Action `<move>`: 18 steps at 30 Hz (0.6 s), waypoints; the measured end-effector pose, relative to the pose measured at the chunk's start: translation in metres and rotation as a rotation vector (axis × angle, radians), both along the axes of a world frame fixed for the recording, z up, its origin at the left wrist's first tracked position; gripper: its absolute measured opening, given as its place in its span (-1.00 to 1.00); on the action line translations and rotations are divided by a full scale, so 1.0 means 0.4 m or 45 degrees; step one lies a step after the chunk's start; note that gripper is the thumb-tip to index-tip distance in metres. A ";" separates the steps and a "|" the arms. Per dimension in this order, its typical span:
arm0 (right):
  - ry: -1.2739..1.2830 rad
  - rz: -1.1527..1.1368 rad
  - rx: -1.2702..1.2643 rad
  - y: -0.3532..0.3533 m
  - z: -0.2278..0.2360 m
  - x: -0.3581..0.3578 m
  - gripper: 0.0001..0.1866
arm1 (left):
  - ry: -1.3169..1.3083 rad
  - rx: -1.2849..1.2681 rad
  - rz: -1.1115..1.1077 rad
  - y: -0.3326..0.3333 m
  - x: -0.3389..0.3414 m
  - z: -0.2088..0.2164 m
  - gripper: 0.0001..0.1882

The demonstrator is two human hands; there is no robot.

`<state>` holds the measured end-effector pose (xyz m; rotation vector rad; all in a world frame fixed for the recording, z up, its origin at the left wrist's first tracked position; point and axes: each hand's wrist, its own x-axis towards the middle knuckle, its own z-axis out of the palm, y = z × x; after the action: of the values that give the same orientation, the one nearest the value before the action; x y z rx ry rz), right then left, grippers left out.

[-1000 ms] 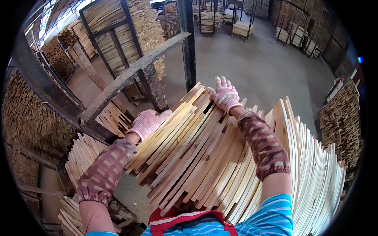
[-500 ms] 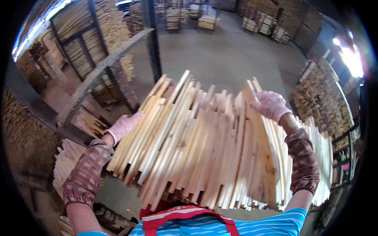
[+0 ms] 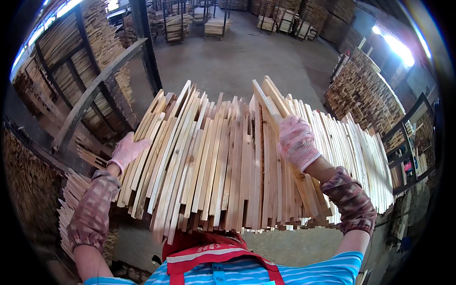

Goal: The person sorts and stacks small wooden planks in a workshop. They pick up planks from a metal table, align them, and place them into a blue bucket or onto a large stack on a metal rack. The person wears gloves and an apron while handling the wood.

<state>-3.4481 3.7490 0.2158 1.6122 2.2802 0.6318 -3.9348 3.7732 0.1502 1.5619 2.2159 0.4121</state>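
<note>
A wide row of pale wooden strips (image 3: 204, 156), standing on edge side by side, spreads in front of my body with uneven ends. At its left end my left hand (image 3: 129, 152), in a pinkish knit glove, rests against the outermost strips with thumb and fingers apart. My right hand (image 3: 298, 142), in a matching glove, is closed round one or two wooden strips (image 3: 274, 107) that rise above the others and slant across the row. Its fingertips are partly hidden behind the wood. Brown checked sleeves cover both forearms.
A dark metal frame (image 3: 102, 80) stands close on the left, near my left hand. Another black rack (image 3: 408, 142) is at the right end of the row. Stacked timber (image 3: 365, 90) rises at the right. Farther off, loaded racks (image 3: 216, 26) stand on the grey floor.
The view has shifted, so the racks appear farther left. My right hand has moved nearer my body and leftward, and the strips in it now slant above the row. My left hand stays at the left end.
</note>
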 end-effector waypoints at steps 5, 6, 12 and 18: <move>0.218 -0.224 -0.171 0.008 -0.005 -0.054 -0.39 | 0.110 -0.207 0.005 0.000 0.070 0.066 -0.24; 0.240 -0.250 -0.246 0.015 0.021 -0.067 -0.35 | 0.095 -0.164 0.006 -0.004 0.035 0.055 -0.24; 0.558 -0.146 -0.321 0.095 0.098 -0.044 -0.29 | -0.130 -0.115 -0.069 0.000 0.008 0.030 -0.21; 1.960 -0.022 -0.846 0.173 0.184 -0.377 -0.69 | -0.027 -0.087 -0.053 0.004 -0.022 0.013 -0.25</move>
<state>-3.5989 3.8182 0.2895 1.8820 2.6349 -1.8078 -3.9437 3.7748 0.1554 1.5584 2.1546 0.3350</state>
